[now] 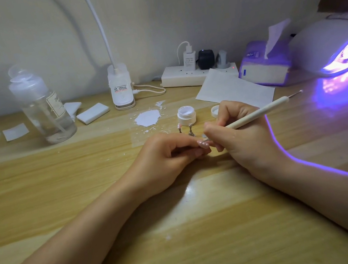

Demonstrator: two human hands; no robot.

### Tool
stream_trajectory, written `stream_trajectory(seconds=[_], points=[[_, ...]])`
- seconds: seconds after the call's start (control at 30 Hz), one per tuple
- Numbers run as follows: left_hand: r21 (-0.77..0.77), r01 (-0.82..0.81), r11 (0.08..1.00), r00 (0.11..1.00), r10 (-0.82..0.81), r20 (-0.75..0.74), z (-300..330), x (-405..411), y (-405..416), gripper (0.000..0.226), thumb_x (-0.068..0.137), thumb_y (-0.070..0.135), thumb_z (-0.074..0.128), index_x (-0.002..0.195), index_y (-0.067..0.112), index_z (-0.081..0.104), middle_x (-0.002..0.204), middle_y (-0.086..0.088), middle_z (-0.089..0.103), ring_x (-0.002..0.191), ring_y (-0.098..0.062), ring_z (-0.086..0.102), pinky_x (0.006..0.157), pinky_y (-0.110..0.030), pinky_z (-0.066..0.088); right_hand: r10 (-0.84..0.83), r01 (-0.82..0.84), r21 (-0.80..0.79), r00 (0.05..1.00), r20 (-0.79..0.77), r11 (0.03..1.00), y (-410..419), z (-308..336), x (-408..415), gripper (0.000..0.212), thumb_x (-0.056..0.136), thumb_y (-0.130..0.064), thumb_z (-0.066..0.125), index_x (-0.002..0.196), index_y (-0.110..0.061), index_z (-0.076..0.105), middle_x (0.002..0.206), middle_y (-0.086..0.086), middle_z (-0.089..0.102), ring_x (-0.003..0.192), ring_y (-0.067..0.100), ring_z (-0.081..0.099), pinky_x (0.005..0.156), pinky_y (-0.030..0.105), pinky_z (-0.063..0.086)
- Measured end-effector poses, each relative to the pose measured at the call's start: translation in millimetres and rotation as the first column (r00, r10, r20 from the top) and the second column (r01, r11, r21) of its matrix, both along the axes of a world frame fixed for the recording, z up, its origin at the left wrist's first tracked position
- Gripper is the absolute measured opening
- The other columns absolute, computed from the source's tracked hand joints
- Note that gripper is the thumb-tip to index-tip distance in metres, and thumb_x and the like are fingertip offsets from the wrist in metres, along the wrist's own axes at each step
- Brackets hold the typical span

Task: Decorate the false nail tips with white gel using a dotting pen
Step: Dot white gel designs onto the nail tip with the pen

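The left hand (167,155) rests on the wooden table (64,194) and pinches a small pink false nail tip (202,145) between its fingers. It holds the tip low, most likely so it does not wobble while it gets its dots.

The right hand (233,136) grips the dotting pen (254,115) close to the front, the way you hold a pencil. The thin metal point touches the nail tip. The side of this hand lies on the table too, which likely keeps the pen steady for tiny marks.

Just past both hands stands the open jar of white gel (186,116), near enough for a quick dip. Its lid (215,111) lies beside it, behind the right hand. Between the jar and the left hand stand two little nail stands (185,129). One seems to carry a pink tip, but it is too small to be sure.

Far off to the right of the right hand, the nail lamp (337,46) glows purple, perhaps ready to harden the gel.
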State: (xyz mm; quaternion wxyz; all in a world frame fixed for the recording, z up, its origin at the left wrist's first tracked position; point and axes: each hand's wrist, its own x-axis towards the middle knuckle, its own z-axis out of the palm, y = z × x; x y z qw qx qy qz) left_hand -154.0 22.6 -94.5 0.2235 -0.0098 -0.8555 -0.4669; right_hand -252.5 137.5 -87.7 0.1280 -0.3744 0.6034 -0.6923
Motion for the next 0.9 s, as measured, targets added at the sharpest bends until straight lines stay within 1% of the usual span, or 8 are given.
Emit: stream_trajectory(seconds=[0.1, 0.13, 0.23, 0.33, 0.47, 0.6, 0.8, 0.9], points=[[0.029, 0.003, 1.000, 1.000, -0.003, 0.011, 0.3, 0.6, 0.7, 0.031, 0.081, -0.001, 0.063, 0.087, 0.030, 0.068, 0.077, 0.033, 0.065, 0.083, 0.011, 0.062, 0.076, -0.006, 0.045, -0.023, 0.024, -0.037, 0.999, 0.031, 0.999, 0.3, 0.7, 0.8, 0.036, 0.080, 0.001, 0.062, 0.054, -0.011, 0.040, 0.037, -0.005, 0.046, 0.038, 0.003, 0.045, 0.062, 0.044, 0.053], [0.048, 0.003, 0.999, 1.000, -0.004, 0.016, 0.2, 0.8, 0.9, 0.030, 0.082, -0.001, 0.062, 0.086, 0.029, 0.068, 0.078, 0.032, 0.065, 0.084, 0.010, 0.063, 0.077, -0.006, 0.045, -0.031, 0.033, -0.052, 0.999, 0.027, 0.998, 1.0, 1.2, 1.8, 0.036, 0.081, -0.006, 0.065, 0.055, -0.012, 0.041, 0.037, -0.005, 0.046, 0.038, 0.003, 0.045, 0.063, 0.044, 0.054], [0.134, -0.013, 0.991, 0.999, 0.009, 0.031, 0.1, 1.3, 0.8, 0.026, 0.080, -0.001, 0.063, 0.086, 0.023, 0.071, 0.087, 0.024, 0.069, 0.089, 0.002, 0.065, 0.079, -0.011, 0.048, -0.043, 0.044, -0.090, 0.999, 0.015, 0.995, 3.4, 5.5, 5.9, 0.036, 0.074, -0.034, 0.064, 0.056, -0.012, 0.041, 0.038, -0.006, 0.046, 0.039, 0.001, 0.050, 0.052, 0.022, 0.050], [0.165, -0.067, 0.984, 0.997, 0.059, 0.050, -0.5, 0.2, -0.4, 0.021, 0.078, -0.001, 0.067, 0.086, 0.018, 0.073, 0.092, 0.006, 0.072, 0.094, -0.010, 0.067, 0.085, -0.020, 0.051, -0.043, 0.043, -0.116, 0.999, 0.006, 0.992, 4.3, 6.6, 6.9, 0.037, 0.074, -0.039, 0.063, 0.058, -0.013, 0.041, 0.042, -0.013, 0.047, 0.041, 0.001, 0.054, 0.061, 0.039, 0.052], [0.229, -0.063, 0.971, 0.997, 0.049, 0.067, 2.5, 1.4, 0.1, 0.013, 0.073, 0.003, 0.071, 0.083, 0.010, 0.074, 0.087, 0.001, 0.074, 0.084, -0.004, 0.067, 0.077, -0.013, 0.050, -0.063, 0.053, -0.119, 0.995, -0.082, 0.991, 4.9, 4.7, 6.9, 0.025, 0.083, -0.024, 0.061, 0.068, -0.015, 0.044, 0.042, -0.008, 0.050, 0.040, 0.002, 0.047, 0.059, 0.052, 0.050], [0.322, -0.081, 0.943, 0.995, 0.060, 0.075, 3.3, 2.1, 0.8, 0.017, 0.071, 0.001, 0.072, 0.071, 0.017, 0.074, 0.082, -0.003, 0.073, 0.076, -0.006, 0.065, 0.072, -0.015, 0.052, -0.045, 0.038, -0.080, 0.996, -0.083, 0.996, 5.3, 2.3, 3.6, 0.021, 0.080, -0.018, 0.064, 0.079, -0.021, 0.044, 0.045, -0.004, 0.051, 0.044, 0.005, 0.050, 0.067, 0.050, 0.052], [0.387, -0.093, 0.918, 0.995, 0.074, 0.062, 6.2, 3.8, 3.0, 0.008, 0.066, 0.008, 0.073, 0.066, 0.016, 0.070, 0.074, 0.006, 0.071, 0.071, -0.004, 0.065, 0.065, -0.013, 0.050, 0.046, -0.047, -0.034, 0.998, -0.036, 0.998, 7.0, 1.2, 0.8, 0.016, 0.071, -0.012, 0.065, 0.067, -0.017, 0.050, 0.058, -0.005, 0.052, 0.062, 0.022, 0.051, 0.067, 0.056, 0.049], [0.401, -0.112, 0.909, 0.993, 0.087, 0.081, 6.3, 4.4, 2.6, 0.005, 0.063, 0.016, 0.073, 0.063, 0.019, 0.070, 0.074, 0.002, 0.072, 0.070, -0.006, 0.065, 0.066, -0.015, 0.051, 0.082, -0.081, -0.034, 0.996, 0.027, 0.996, 6.4, 1.9, 0.3, 0.026, 0.072, -0.007, 0.070, 0.061, -0.014, 0.048, 0.054, -0.007, 0.056, 0.062, 0.018, 0.060, 0.075, 0.052, 0.052]])
